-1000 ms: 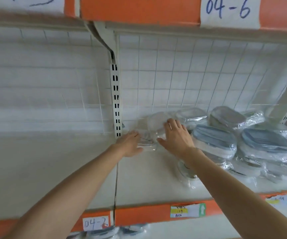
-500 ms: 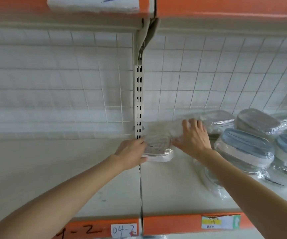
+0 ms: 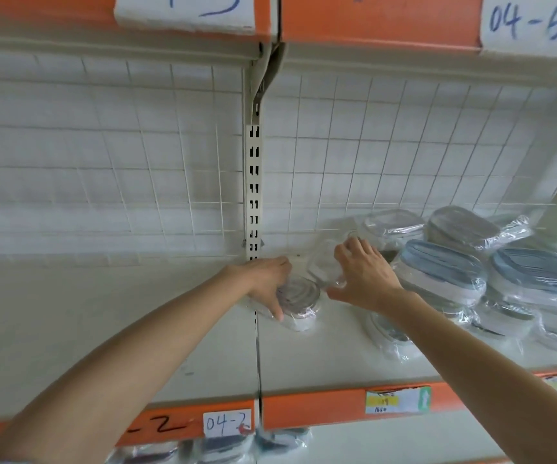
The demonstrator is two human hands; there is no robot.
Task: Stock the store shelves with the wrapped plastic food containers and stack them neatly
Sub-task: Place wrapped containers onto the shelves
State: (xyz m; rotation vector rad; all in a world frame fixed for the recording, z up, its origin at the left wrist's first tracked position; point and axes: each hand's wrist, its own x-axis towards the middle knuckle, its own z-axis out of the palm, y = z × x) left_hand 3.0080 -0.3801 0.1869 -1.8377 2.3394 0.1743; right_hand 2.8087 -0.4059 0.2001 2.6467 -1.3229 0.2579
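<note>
You are reaching both bare forearms up and forward onto the cream metal shelf (image 3: 170, 329), hands meeting just right of the slotted upright post (image 3: 254, 195). Your left hand (image 3: 263, 283) is lying palm-down with its wrist turned inward, fingers curling over the far left edge of a small round wrapped container (image 3: 299, 304) and the thumb pointing down its near side, so you are gripping it from the left. That container is sitting flat on the shelf, just right of the seam between the two shelf boards; its lid shows concentric ridges under glossy film, and its wall is pale and smooth.

Your right hand (image 3: 364, 279) is hovering slightly higher and further back, fingers spreading and bending around a clear wrapped container (image 3: 325, 266) that is nearly see-through and hard to outline. Fingertips are pressing its far side, thumb stretching toward its near edge, so you are holding it loosely; it is touching or just above the round one, and the view does not settle which.

To the right, oval blue-lidded containers (image 3: 444, 276) in crinkled transparent wrap are lying in leaning, overlapping stacks toward the white wire-grid back panel (image 3: 354, 162). Orange price strips (image 3: 337, 410) with handwritten paper labels are edging the shelves.
</note>
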